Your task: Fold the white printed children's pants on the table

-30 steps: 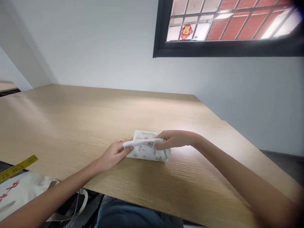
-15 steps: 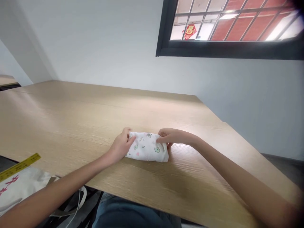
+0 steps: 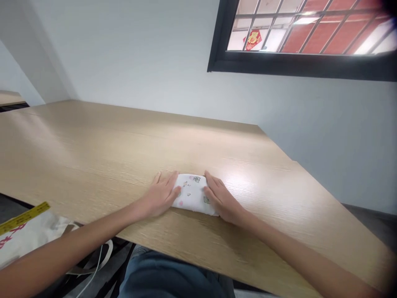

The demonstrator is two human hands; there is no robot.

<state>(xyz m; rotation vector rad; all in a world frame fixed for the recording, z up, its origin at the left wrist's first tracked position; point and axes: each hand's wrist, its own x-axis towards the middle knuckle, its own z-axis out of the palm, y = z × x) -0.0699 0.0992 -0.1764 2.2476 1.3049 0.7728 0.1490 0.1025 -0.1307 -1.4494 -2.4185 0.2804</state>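
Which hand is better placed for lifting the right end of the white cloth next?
Probably the right hand: it touches that end, thumb over the printed cloth, whereas the left hand is at the opposite end.

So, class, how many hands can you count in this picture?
2: the left hand on the left end of the white patterned cloth, the right hand on its right end.

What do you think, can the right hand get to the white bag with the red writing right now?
Probably not easily: the right hand rests on the folded white cloth, and the left arm stretches between that hand and the white bag, which is well off to the left.
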